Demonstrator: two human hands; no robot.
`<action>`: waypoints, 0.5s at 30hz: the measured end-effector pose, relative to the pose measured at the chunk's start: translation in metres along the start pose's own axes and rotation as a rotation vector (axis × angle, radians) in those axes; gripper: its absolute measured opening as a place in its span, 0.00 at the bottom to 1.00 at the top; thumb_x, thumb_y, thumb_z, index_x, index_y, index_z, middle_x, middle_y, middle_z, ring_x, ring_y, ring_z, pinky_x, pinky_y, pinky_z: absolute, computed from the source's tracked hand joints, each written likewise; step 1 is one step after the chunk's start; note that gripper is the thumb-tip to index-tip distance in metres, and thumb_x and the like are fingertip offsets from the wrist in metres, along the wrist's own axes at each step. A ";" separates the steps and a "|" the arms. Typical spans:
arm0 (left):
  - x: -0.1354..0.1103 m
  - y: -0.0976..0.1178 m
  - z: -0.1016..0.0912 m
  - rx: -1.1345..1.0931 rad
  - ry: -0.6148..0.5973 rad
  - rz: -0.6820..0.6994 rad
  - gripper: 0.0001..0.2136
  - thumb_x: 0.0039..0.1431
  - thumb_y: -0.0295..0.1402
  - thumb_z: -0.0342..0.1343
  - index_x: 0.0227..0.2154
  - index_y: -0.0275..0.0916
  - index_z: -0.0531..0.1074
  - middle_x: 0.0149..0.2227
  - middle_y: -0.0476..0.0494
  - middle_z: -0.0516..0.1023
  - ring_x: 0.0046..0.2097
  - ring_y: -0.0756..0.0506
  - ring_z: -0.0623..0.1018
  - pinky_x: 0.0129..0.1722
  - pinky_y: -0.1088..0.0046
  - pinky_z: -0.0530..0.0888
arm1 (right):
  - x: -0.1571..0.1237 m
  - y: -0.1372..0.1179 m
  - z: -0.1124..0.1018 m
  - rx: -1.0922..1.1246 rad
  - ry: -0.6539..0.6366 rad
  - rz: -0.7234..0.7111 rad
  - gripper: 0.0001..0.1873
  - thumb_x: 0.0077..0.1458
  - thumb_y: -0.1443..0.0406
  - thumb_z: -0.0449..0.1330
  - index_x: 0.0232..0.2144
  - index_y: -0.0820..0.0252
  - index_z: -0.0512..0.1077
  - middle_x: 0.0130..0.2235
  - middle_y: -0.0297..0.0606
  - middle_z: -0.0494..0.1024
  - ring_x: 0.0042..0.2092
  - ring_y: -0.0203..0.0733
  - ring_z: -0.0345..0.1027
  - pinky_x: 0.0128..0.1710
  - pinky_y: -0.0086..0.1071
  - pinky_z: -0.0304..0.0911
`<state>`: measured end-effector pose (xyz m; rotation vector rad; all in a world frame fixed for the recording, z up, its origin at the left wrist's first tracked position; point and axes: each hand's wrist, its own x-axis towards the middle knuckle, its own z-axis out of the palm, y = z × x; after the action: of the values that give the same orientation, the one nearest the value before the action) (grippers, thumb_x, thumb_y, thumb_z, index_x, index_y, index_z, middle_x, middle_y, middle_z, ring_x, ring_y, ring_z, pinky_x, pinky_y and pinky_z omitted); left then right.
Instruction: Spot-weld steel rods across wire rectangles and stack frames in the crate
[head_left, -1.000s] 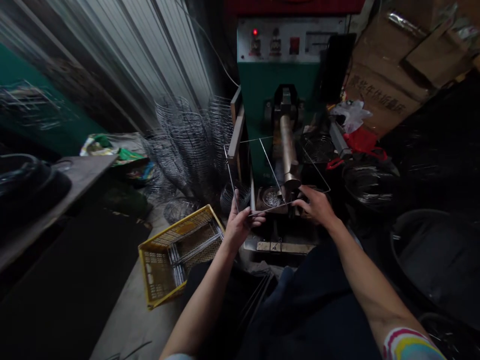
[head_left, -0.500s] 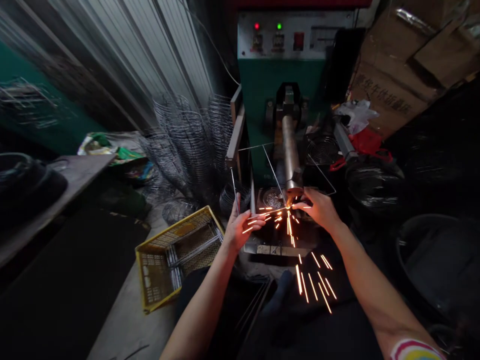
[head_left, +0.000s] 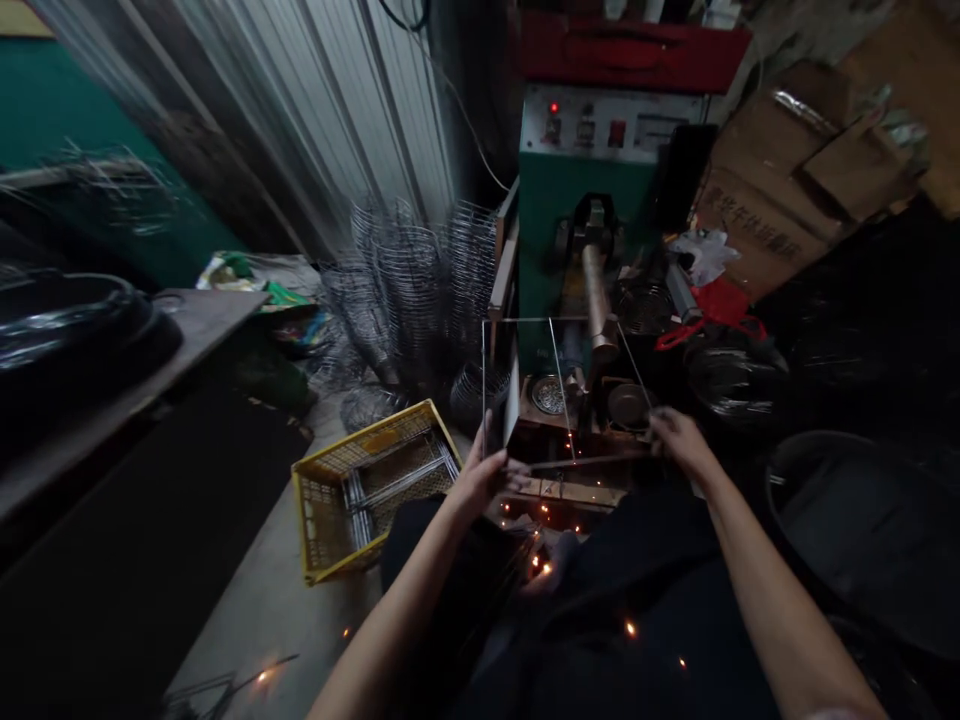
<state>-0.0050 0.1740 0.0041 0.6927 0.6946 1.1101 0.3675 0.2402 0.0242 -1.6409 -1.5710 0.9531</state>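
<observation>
Wire frame is held up mid-view, and the clock directions here are taken from it. Largest of what surrounds it, a green machine stands at twelve o'clock, its metal arm overlapping the frame's far edge in view. Cardboard boxes lean at two o'clock, and stacks of wire rings stand at ten. At eight o'clock, near the left hand, a yellow crate sits on the floor with metal rods in it. The frame itself looks like thin, bare metal rod with one bar across its middle; I would judge it light, fairly stiff but a little springy, smooth, and possibly hot near the foot of that bar, where sparks glow. Its near corners seem the best places to take hold, well away from that joint. The left hand has the corner at seven o'clock between thumb and fingers, while the right hand is closed around the corner at four, though blur hides its exact fingertip placement. Smallest of all, those orange sparks dot the space at six o'clock, below the frame.
</observation>
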 end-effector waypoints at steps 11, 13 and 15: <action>-0.085 0.052 -0.040 0.085 0.014 -0.119 0.40 0.58 0.48 0.57 0.67 0.49 0.43 0.43 0.35 0.79 0.33 0.45 0.80 0.35 0.66 0.76 | -0.255 0.040 0.071 0.301 -0.261 0.258 0.18 0.61 0.47 0.51 0.35 0.55 0.61 0.29 0.33 0.73 0.27 0.41 0.75 0.21 0.29 0.66; -0.054 0.092 -0.021 0.108 0.010 -0.113 0.36 0.56 0.56 0.52 0.63 0.42 0.56 0.33 0.40 0.80 0.25 0.47 0.76 0.30 0.66 0.76 | -0.243 0.040 0.059 0.193 -0.155 0.181 0.16 0.61 0.49 0.51 0.35 0.54 0.62 0.29 0.34 0.74 0.29 0.42 0.75 0.24 0.30 0.67; -0.032 0.131 0.007 0.223 0.017 -0.067 0.34 0.56 0.59 0.47 0.55 0.37 0.67 0.22 0.47 0.74 0.15 0.52 0.65 0.21 0.70 0.72 | -0.219 0.036 0.043 0.035 0.000 0.078 0.14 0.62 0.51 0.52 0.34 0.54 0.64 0.30 0.35 0.76 0.31 0.42 0.74 0.30 0.31 0.67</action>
<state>-0.0801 0.1803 0.1159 0.8437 0.8590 0.9873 0.3473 0.0182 -0.0161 -1.6886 -1.4908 1.0155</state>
